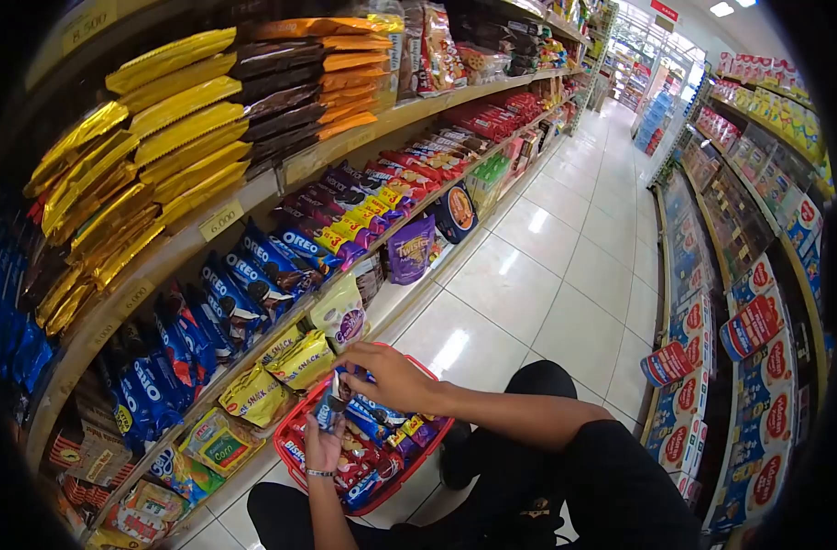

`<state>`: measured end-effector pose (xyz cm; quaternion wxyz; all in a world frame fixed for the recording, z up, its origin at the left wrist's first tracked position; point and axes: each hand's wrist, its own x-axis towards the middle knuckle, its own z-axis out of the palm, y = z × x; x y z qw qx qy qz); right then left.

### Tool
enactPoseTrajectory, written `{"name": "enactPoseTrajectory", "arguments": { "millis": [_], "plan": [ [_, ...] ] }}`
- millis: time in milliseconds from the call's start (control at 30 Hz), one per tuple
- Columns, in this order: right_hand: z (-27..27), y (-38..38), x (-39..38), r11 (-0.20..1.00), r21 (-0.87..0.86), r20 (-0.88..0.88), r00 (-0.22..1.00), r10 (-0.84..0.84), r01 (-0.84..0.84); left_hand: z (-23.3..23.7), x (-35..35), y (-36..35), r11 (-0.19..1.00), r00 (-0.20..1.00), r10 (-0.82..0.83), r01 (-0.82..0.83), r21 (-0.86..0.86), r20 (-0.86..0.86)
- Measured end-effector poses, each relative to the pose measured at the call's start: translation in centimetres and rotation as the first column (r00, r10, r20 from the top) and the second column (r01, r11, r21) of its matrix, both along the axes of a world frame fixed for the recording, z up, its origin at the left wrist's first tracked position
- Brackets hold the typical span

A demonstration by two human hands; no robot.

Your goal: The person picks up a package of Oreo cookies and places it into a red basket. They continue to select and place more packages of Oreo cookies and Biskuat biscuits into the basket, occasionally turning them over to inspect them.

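Observation:
My left hand (323, 449), with a bracelet at the wrist, grips a blue Oreo biscuit pack (328, 409) and holds it upright above the red shopping basket (287, 449). Reaching in from the right, my right hand (391, 378) bends its fingers around the top end of the same pack. Below both hands the basket stands on the floor between my knees. Inside it lie several blue Oreo packs (371, 423), red biscuit packs (352, 461) and purple-and-yellow packs (411, 434). Part of the contents is hidden by my hands.
Shelves on the left carry rows of Oreo packs (240, 275), yellow snack bags (270, 374) and yellow wrapped packs (185, 119). A bottom shelf edge runs close beside the basket. The tiled aisle (565, 238) stretches ahead; boxed goods (679, 376) line the right.

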<state>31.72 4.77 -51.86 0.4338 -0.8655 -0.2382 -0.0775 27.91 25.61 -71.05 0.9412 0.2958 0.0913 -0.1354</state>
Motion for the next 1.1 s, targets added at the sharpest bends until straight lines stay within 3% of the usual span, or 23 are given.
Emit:
{"name": "enactPoseTrajectory", "arguments": {
  "millis": [133,233,500,667,700,733,867,967,1033,1067,1100],
  "plan": [
    [-0.1,-0.2,1.5,0.999,0.009,-0.055,0.998,-0.036,0.037,0.3,0.3,1.7,0.988,0.991,-0.130,0.132,-0.077,0.029],
    [-0.8,-0.2,2.4,0.996,0.001,-0.023,0.996,-0.090,0.090,2.1,0.3,1.1,0.984,0.977,-0.173,0.177,-0.021,0.122],
    [-1.1,-1.1,3.1,0.998,0.012,-0.027,0.997,-0.067,0.067,0.8,1.0,0.2,0.992,0.988,-0.109,0.102,0.076,0.105],
    [-0.6,0.0,2.4,1.000,0.002,-0.027,0.999,-0.027,0.027,1.6,0.6,0.3,0.998,0.995,-0.052,0.048,0.047,0.082],
    [-0.3,0.2,2.1,0.999,0.050,-0.210,0.977,0.027,-0.017,1.5,0.6,0.3,0.998,0.996,-0.047,0.044,0.041,0.078],
    [-0.2,0.2,1.8,0.999,0.004,-0.280,0.959,0.051,-0.052,1.7,0.3,0.2,1.000,0.998,-0.015,0.014,0.018,0.059],
    [1.0,1.1,1.1,0.994,-0.023,-0.333,0.938,0.093,-0.107,0.7,0.4,0.9,0.995,0.997,-0.020,0.027,-0.092,0.081],
    [0.9,1.2,0.2,0.995,0.025,-0.361,0.928,0.098,-0.095,0.0,0.4,0.9,0.982,0.998,0.055,-0.051,-0.181,0.018],
    [-0.1,1.1,0.0,0.956,-0.186,-0.188,0.964,0.190,-0.225,-0.4,0.3,1.1,0.983,0.996,0.095,-0.093,-0.160,0.000],
    [-0.1,1.2,-0.4,0.942,-0.233,-0.336,0.929,0.153,-0.240,-0.6,0.4,1.2,0.986,0.996,0.085,-0.081,-0.147,0.025],
    [-0.7,1.2,-0.7,0.936,-0.230,-0.339,0.924,0.178,-0.265,-0.8,0.4,1.3,0.989,0.996,0.075,-0.068,-0.133,0.049]
  ]
}}
